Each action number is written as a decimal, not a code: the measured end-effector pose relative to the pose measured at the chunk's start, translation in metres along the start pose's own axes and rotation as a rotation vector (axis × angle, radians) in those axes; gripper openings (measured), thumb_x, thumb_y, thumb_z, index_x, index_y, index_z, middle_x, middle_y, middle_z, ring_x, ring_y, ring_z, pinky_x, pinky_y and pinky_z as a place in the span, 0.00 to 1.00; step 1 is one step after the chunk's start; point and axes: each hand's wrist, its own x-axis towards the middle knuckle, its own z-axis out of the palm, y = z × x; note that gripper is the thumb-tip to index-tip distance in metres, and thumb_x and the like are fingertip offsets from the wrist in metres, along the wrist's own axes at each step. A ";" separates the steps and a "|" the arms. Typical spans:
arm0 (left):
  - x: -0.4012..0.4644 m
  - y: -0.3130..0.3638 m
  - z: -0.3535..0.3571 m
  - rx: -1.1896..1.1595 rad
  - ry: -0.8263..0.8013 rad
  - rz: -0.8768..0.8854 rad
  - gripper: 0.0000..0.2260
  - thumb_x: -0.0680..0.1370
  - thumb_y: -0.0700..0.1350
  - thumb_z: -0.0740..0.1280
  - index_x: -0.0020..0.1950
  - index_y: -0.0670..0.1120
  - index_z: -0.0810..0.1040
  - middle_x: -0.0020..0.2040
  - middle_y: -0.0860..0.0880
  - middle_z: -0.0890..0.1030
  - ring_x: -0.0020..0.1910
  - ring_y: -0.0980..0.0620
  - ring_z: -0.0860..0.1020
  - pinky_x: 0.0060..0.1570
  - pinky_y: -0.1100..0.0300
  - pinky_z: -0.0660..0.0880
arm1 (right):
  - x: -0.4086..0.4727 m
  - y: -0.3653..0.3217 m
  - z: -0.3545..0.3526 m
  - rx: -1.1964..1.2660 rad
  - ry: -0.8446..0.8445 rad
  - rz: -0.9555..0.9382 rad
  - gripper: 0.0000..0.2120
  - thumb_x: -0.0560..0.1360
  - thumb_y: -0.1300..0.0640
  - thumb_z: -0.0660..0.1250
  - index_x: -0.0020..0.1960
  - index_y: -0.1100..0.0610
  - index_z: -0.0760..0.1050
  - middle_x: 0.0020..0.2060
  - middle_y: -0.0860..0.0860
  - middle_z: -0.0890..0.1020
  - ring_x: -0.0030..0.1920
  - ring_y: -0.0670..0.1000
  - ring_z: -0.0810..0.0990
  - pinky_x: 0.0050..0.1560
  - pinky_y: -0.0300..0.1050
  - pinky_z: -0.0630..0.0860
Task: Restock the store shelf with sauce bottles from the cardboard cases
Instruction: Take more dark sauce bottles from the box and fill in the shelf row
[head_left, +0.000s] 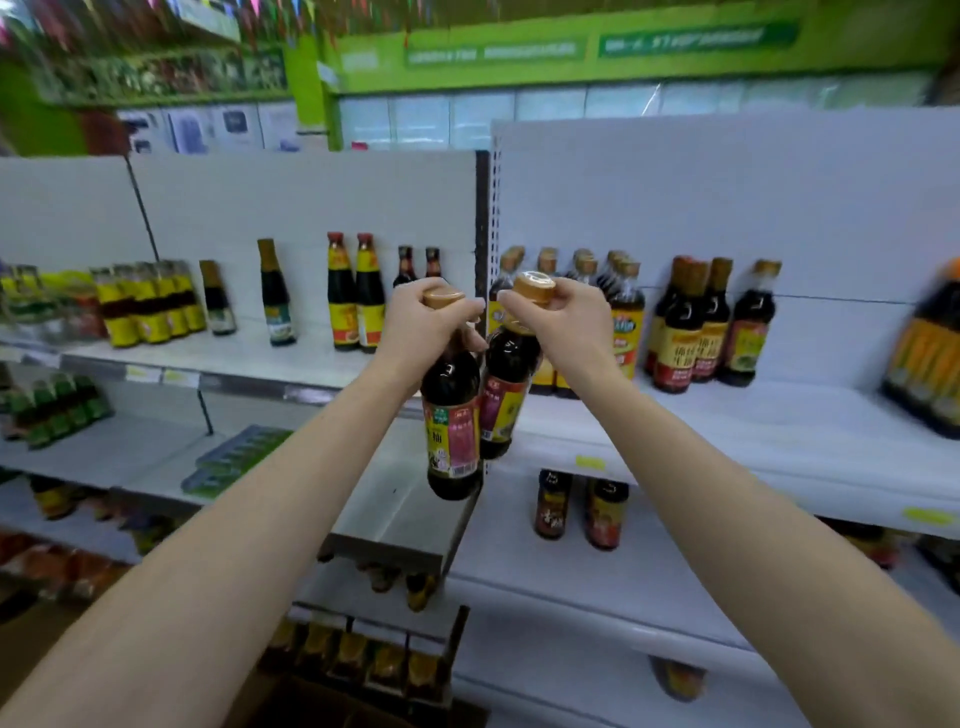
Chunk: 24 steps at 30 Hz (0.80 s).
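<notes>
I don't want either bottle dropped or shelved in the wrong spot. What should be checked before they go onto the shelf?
1. Left hand grips its dark gold-capped sauce bottle by the neck: ok.
2. Right hand grips the second dark gold-capped bottle at the cap: ok.
3. Bottles apart from each other: not ok, they hang side by side, seemingly touching.
4. Bare space on the white upper right shelf: ok, right of the matching dark bottles with red and yellow labels.
5. Caps sealed: cannot tell.
</notes>
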 end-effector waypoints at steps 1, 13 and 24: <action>0.004 0.007 0.010 0.005 -0.020 0.011 0.10 0.74 0.38 0.74 0.46 0.31 0.77 0.30 0.39 0.81 0.30 0.40 0.82 0.38 0.49 0.81 | 0.006 -0.002 -0.010 0.041 0.046 0.027 0.14 0.69 0.42 0.78 0.43 0.53 0.84 0.37 0.47 0.86 0.41 0.46 0.85 0.47 0.52 0.82; 0.044 0.023 0.188 -0.022 -0.072 0.143 0.01 0.77 0.38 0.70 0.47 0.40 0.79 0.30 0.39 0.80 0.27 0.44 0.79 0.38 0.48 0.80 | 0.044 0.058 -0.167 -0.063 0.224 0.090 0.11 0.68 0.46 0.80 0.35 0.49 0.80 0.29 0.41 0.83 0.31 0.37 0.81 0.36 0.37 0.76; 0.078 0.011 0.347 0.033 -0.029 0.156 0.06 0.79 0.45 0.70 0.46 0.44 0.78 0.30 0.46 0.82 0.28 0.49 0.82 0.40 0.46 0.82 | 0.076 0.132 -0.281 -0.174 0.221 0.129 0.08 0.68 0.48 0.80 0.36 0.49 0.83 0.26 0.39 0.81 0.32 0.38 0.81 0.36 0.38 0.75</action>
